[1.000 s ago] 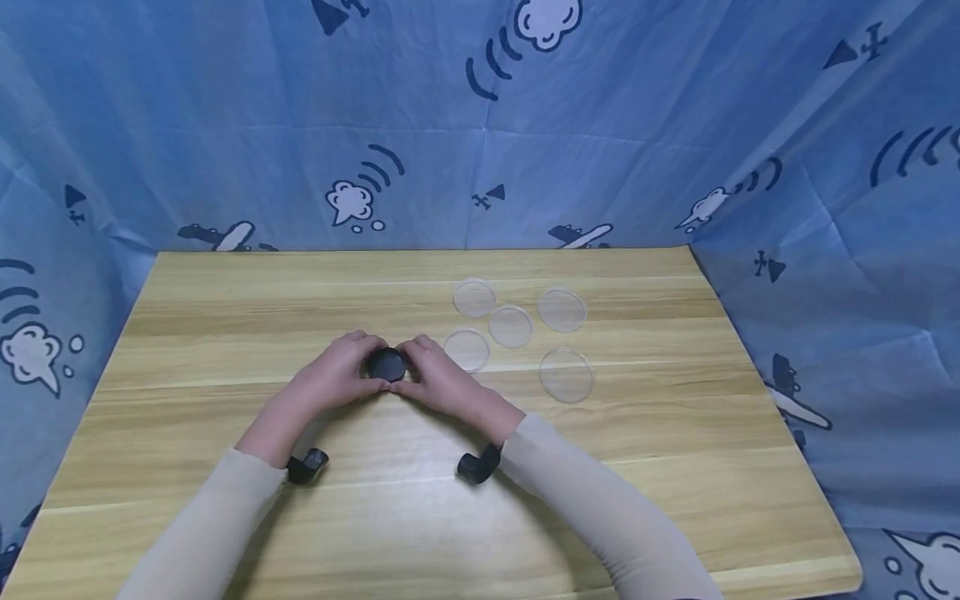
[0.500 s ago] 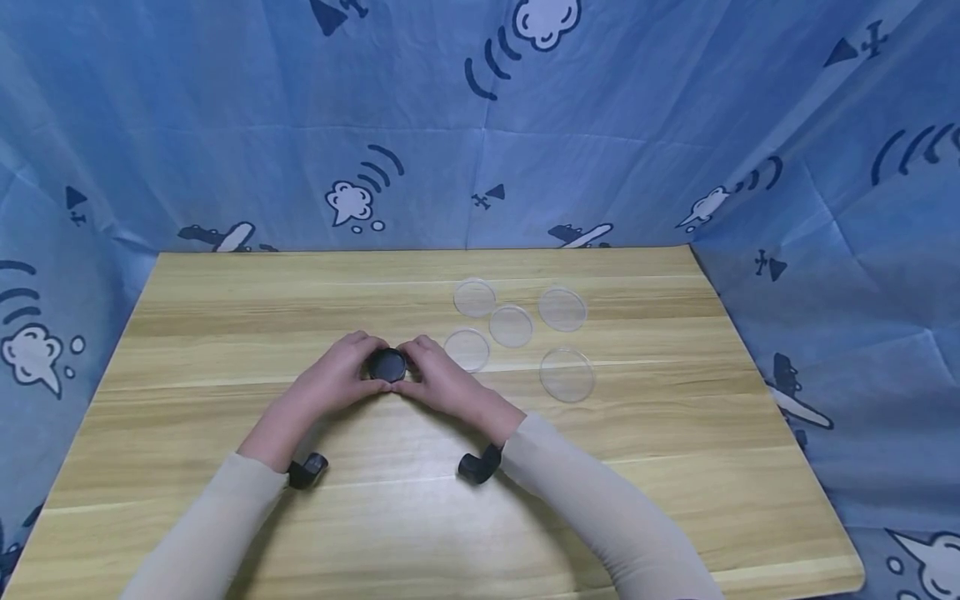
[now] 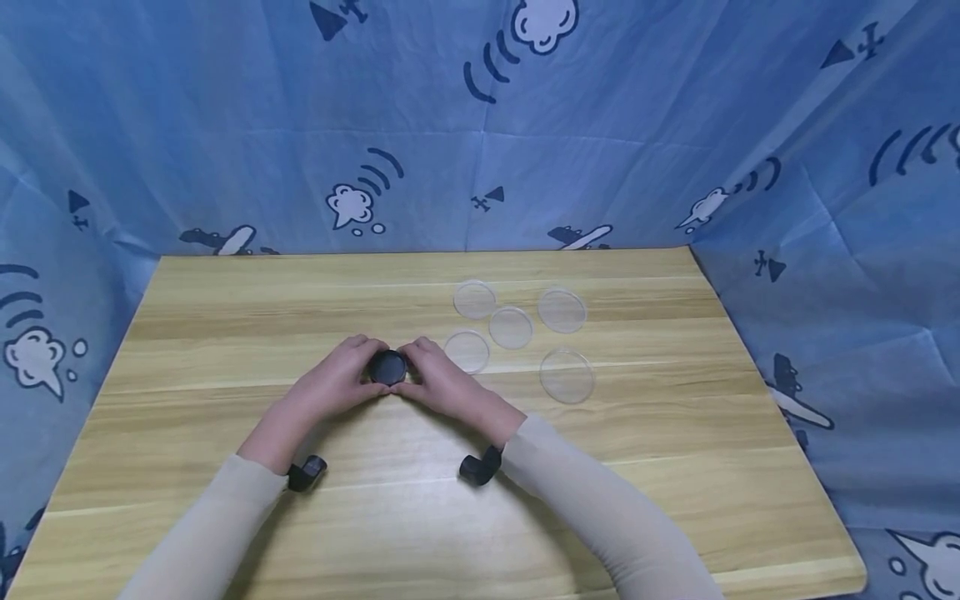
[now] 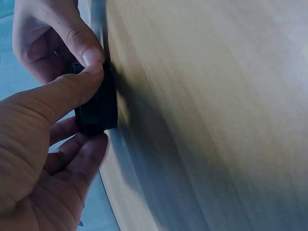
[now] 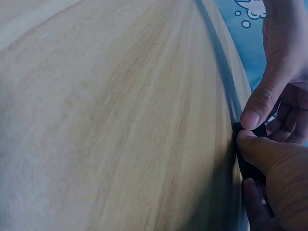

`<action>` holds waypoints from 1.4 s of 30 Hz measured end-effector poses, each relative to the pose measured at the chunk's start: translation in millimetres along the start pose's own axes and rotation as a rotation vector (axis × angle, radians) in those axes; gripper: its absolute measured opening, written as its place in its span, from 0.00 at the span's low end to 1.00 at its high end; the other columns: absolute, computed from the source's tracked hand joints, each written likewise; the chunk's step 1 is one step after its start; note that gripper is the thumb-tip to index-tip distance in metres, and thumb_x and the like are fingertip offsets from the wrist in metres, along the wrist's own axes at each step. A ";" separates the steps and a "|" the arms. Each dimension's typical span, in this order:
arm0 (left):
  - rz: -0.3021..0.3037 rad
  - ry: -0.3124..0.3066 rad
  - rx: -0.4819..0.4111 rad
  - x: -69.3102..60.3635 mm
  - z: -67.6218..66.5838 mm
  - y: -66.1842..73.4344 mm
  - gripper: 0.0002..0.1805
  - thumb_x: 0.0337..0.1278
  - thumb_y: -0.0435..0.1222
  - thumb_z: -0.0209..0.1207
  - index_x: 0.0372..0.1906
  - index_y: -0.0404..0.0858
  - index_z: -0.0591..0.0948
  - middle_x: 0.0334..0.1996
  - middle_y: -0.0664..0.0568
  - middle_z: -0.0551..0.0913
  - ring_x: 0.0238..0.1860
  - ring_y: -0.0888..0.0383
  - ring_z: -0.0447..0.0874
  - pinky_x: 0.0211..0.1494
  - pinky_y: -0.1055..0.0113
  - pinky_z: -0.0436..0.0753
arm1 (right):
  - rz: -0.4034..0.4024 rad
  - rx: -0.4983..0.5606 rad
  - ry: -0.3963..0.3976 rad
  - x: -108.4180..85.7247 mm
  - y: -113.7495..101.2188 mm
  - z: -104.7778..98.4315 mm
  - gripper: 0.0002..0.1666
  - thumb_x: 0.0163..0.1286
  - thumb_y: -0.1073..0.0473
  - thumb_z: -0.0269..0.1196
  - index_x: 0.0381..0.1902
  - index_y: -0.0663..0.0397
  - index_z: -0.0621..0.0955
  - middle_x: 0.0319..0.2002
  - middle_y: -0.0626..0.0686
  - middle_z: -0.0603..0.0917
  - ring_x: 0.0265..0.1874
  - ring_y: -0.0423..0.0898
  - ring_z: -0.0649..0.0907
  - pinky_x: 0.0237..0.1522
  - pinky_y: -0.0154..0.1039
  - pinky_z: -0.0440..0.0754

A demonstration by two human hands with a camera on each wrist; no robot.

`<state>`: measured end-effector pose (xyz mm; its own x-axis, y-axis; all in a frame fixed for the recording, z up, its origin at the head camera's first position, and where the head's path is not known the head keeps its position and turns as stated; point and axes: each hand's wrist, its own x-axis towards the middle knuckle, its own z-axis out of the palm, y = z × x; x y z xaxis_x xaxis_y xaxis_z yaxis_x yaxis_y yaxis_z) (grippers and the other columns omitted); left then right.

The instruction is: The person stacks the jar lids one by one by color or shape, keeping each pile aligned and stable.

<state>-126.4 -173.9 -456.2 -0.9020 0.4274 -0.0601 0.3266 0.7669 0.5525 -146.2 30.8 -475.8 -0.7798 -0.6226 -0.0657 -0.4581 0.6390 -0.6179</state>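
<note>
A short, round black piece [image 3: 387,367] with a flat top lies between both hands on the wooden tabletop, left of centre; its exact kind is unclear. My left hand [image 3: 336,377] pinches its left side between thumb and fingers. From the right, my right hand [image 3: 444,382] grips the opposite side the same way. The two thumbs meet at the near edge. In the left wrist view the black piece [image 4: 96,106] shows its dark side wall, partly covered by the thumbs. Only a sliver of it shows in the right wrist view.
Several clear round discs lie flat to the right: a near-right disc [image 3: 567,376], a far-right disc [image 3: 562,310], a middle disc [image 3: 511,327] and one close to the right hand [image 3: 467,351]. A blue patterned curtain [image 3: 420,100] hangs beyond the wooden table [image 3: 247,300].
</note>
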 end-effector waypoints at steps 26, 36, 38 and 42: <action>-0.016 -0.043 -0.008 4.6 0.7 -6.4 0.30 0.58 0.37 0.75 0.61 0.27 0.80 0.49 0.40 0.81 0.48 0.49 0.82 0.58 0.49 0.84 | 0.016 0.028 0.010 0.0 0.5 1.6 0.31 0.71 0.51 0.72 0.65 0.61 0.78 0.56 0.58 0.80 0.53 0.48 0.78 0.61 0.43 0.81; -0.008 -0.031 -0.002 4.2 0.8 -7.3 0.29 0.56 0.36 0.76 0.60 0.27 0.80 0.49 0.40 0.82 0.48 0.48 0.83 0.57 0.49 0.84 | -0.006 0.059 0.028 -3.1 3.5 -3.0 0.37 0.70 0.50 0.72 0.69 0.64 0.75 0.57 0.59 0.80 0.53 0.49 0.80 0.63 0.44 0.81; -0.006 -0.030 0.000 4.5 1.5 -7.8 0.30 0.56 0.37 0.76 0.60 0.27 0.80 0.49 0.40 0.82 0.47 0.49 0.83 0.56 0.50 0.84 | -0.009 0.091 0.044 -6.3 5.3 -6.9 0.39 0.71 0.49 0.72 0.70 0.65 0.74 0.55 0.58 0.79 0.52 0.49 0.80 0.61 0.44 0.82; -0.014 -0.030 0.007 4.6 1.9 -7.1 0.30 0.56 0.38 0.76 0.60 0.27 0.80 0.50 0.39 0.82 0.48 0.48 0.83 0.57 0.49 0.84 | -0.010 0.161 0.103 -14.4 12.8 -19.8 0.40 0.72 0.49 0.70 0.73 0.64 0.71 0.57 0.59 0.79 0.55 0.50 0.82 0.63 0.44 0.83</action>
<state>-132.3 -176.4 -462.0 -0.8977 0.4307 -0.0924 0.3161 0.7759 0.5459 -149.2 56.9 -467.2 -0.8188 -0.5738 0.0166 -0.3986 0.5474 -0.7359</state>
